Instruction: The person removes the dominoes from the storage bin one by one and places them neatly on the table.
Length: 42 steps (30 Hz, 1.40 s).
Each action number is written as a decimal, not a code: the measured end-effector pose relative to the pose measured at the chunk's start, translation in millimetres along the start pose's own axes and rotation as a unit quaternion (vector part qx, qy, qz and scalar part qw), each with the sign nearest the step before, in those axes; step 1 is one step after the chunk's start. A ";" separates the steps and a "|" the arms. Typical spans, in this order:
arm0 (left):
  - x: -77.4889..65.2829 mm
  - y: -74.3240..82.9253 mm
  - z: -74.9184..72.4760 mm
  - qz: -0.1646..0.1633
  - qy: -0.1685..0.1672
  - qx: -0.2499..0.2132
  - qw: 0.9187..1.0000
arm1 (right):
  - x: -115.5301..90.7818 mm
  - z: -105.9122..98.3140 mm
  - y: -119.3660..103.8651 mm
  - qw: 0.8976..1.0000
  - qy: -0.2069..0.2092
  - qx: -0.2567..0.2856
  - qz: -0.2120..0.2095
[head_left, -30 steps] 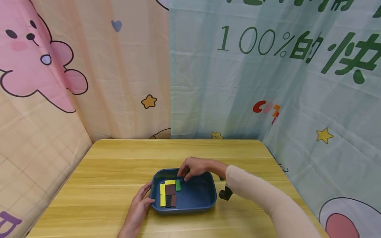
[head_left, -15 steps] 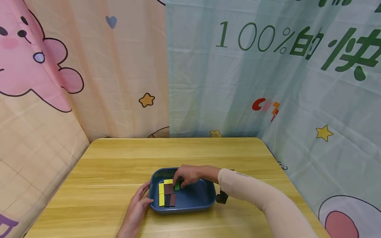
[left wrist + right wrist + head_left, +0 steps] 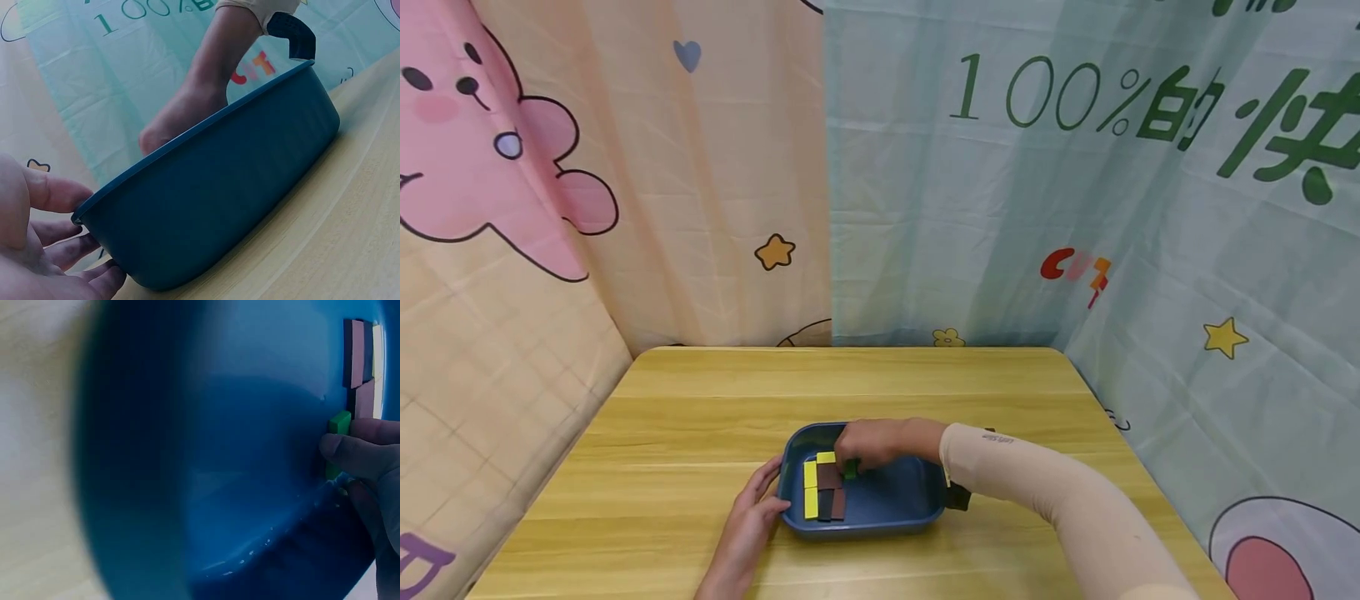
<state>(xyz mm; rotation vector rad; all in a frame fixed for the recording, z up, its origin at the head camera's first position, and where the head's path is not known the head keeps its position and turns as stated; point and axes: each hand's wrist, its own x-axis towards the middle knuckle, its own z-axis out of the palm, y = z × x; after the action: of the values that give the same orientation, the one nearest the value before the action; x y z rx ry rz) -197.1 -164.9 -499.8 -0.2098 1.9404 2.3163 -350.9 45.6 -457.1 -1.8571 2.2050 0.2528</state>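
A dark blue plastic tub [image 3: 895, 530] stands on the wooden table. My left hand [image 3: 747, 521] grips its left end, thumb at the rim and fingers against the outer wall in the left wrist view. Inside the tub, my right hand [image 3: 876, 443] pinches a green block [image 3: 339, 423] between thumb and fingers. Left of that block sits a close group of rectangular blocks: yellow blocks [image 3: 810, 502], brown blocks [image 3: 829, 476] and a black block [image 3: 825, 504]. The green block is mostly hidden by my right hand in the head view.
The yellow wooden table [image 3: 685, 417] carries the tub near its front middle. Printed cloth curtains [image 3: 925, 208] hang along its back and sides. A black strap piece [image 3: 958, 497] shows by my right wrist, beyond the tub's right end.
My right hand has lowered from the tub's far rim onto the green block and taken it between its fingers. The left hand stays at the tub's left end.
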 end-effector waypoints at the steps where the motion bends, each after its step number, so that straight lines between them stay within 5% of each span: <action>1: 0.0 -0.4 0.1 0.001 -0.001 -0.001 1.000 | 0.7 0.0 -0.3 1.000 0.000 -0.012 -0.010; 11: -1.1 -1.4 0.4 0.010 -0.001 -0.007 1.000 | -2.1 0.3 0.4 0.999 -0.006 -0.020 -0.043; 18: -0.6 -2.9 0.7 0.002 -0.002 -0.006 1.000 | -3.4 5.6 -2.5 1.000 -0.002 -0.011 -0.010; 24: -0.6 -2.0 0.0 0.003 -0.002 -0.010 1.000 | -8.2 0.7 -3.5 0.997 0.024 0.072 0.026; 34: 0.0 -2.3 1.4 0.003 -0.001 -0.005 1.000 | -28.4 -9.5 -3.5 0.964 0.098 0.217 0.118; 42: -0.3 -1.0 1.6 0.004 0.004 -0.011 1.000 | -45.4 -22.7 -2.2 0.937 0.152 0.288 0.130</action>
<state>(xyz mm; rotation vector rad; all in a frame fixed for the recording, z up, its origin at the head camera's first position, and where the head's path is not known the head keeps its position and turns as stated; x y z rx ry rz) -196.6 -163.1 -500.5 -0.2140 1.9235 2.3458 -343.2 81.4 -421.9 -1.3487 2.3680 -0.6155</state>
